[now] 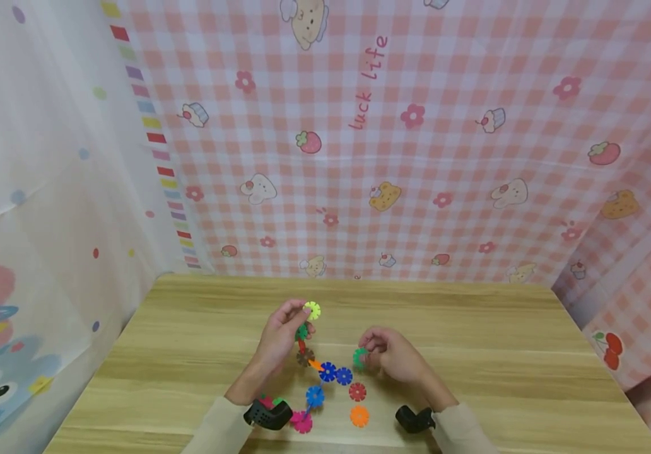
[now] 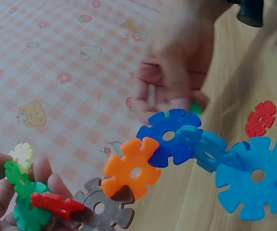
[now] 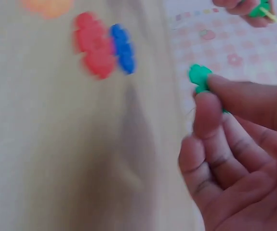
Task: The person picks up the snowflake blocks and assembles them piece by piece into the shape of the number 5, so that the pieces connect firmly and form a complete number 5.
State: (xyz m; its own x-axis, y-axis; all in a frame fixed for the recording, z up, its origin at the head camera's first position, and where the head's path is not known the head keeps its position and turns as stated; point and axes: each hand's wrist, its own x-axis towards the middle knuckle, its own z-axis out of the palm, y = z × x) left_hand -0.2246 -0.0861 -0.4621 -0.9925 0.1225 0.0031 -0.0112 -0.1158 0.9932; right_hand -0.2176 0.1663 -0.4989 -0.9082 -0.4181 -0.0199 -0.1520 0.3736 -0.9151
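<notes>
My left hand (image 1: 274,340) grips one end of a chain of slotted plastic snowflake discs, by its green disc (image 2: 32,211). A yellow disc (image 1: 312,310) stands at that end, beside my fingertips. From there the chain runs through a red disc (image 2: 57,204), a brown disc (image 2: 99,208), an orange disc (image 2: 133,169), a dark blue disc (image 2: 169,136) and light blue discs (image 2: 256,178), and a pink disc (image 1: 303,422) shows nearer my body. To the right, my right hand (image 1: 396,356) pinches a separate green disc (image 3: 199,76) between thumb and finger.
A blue disc (image 1: 344,376), a red disc (image 1: 357,391) and an orange disc (image 1: 359,416) lie on the wooden table (image 1: 501,353) between my forearms. Beyond the table's back edge hangs a checked cloth (image 1: 445,157). Another cloth (image 1: 47,189) hangs on the left.
</notes>
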